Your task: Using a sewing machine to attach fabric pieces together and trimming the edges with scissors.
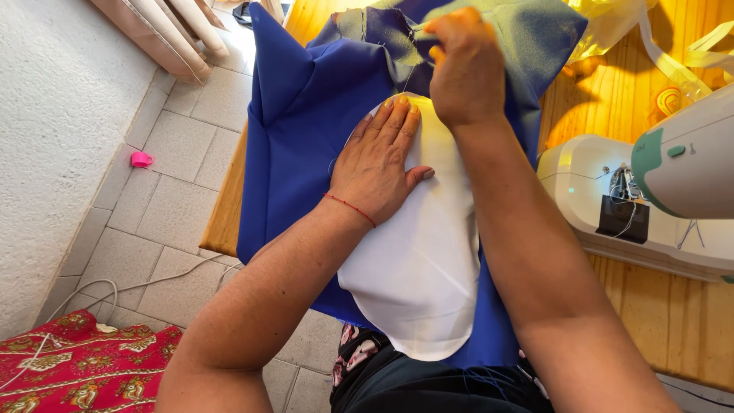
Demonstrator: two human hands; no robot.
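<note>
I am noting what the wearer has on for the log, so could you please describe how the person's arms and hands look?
Both forearms are bare, with no sleeves in view. The left hand has a thin red thread bracelet around the wrist and no glove. The right hand is also bare, without glove, watch or bracelet. No rings can be made out on either hand. Fingernails are short and unpainted as far as the view shows.

Grey tiled floor point(176, 222) beside rough white wall point(53, 115); wooden table point(680, 321) in sunlight; red patterned cloth point(84, 367), white cable point(145, 284) and pink clip point(141, 159) on tiles.
</note>
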